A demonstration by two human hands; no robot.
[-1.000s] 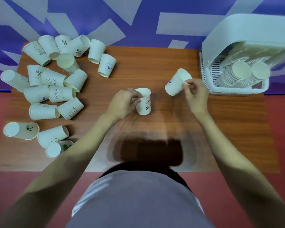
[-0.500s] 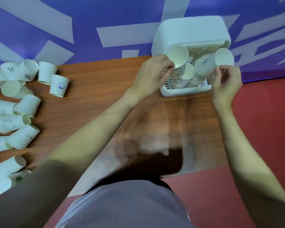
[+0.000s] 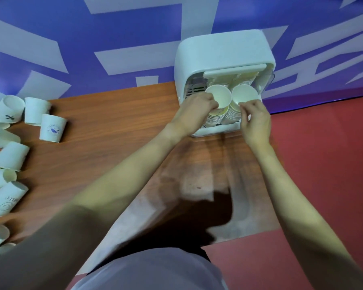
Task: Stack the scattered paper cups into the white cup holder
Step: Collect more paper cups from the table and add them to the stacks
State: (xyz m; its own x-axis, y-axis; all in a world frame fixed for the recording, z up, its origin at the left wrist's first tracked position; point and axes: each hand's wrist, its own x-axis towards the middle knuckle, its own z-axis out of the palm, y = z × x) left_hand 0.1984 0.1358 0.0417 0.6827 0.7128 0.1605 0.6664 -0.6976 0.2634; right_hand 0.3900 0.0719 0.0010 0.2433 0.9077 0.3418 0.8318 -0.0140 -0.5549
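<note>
Fingers of the left hand [image 3: 194,110] curl closed around the rim of a paper cup [image 3: 218,98] seated atop the left stack inside the white cup holder [image 3: 222,53], at the counter's [image 3: 113,126] far right corner. Beside it, the right hand [image 3: 255,120] pinches the near rim of a second cup [image 3: 244,96] on the right stack. Scattered cups [image 3: 8,155] lie along the counter's left edge.

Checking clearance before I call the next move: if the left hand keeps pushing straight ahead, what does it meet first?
Probably the left stack of cups inside the white cup holder, since the left hand holds its cup right there.
</note>
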